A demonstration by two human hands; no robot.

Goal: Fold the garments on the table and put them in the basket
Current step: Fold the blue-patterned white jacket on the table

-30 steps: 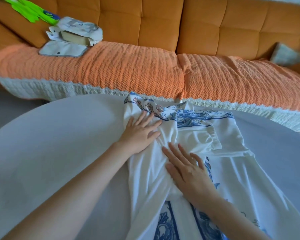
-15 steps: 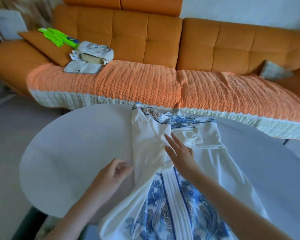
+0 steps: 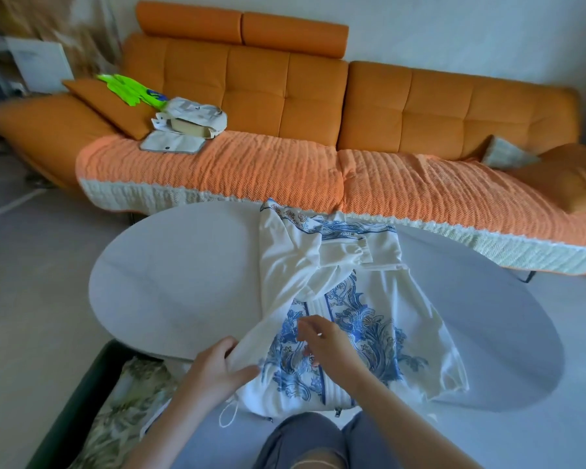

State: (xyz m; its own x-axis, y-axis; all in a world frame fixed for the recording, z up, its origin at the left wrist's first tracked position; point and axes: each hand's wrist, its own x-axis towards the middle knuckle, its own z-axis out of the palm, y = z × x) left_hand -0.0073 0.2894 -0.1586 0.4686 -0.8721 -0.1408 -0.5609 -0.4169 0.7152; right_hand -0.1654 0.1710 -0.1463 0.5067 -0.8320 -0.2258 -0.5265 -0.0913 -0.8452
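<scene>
The soft white garment (image 3: 322,265) with its blue floral print lies creased on the smooth oval bench (image 3: 170,272), its near left edge pinched by the curled fingers of the left hand (image 3: 214,370), while the fingers of the right hand (image 3: 329,343) bend loosely over the print, grip unclear.

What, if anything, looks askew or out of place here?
The white-and-blue garment lies crooked on the table: its left side is folded in along a slant, not straight, and its hem overhangs the near edge, where a white cord dangles. The left hand grips that slanted edge. Nothing looks spilled.
</scene>
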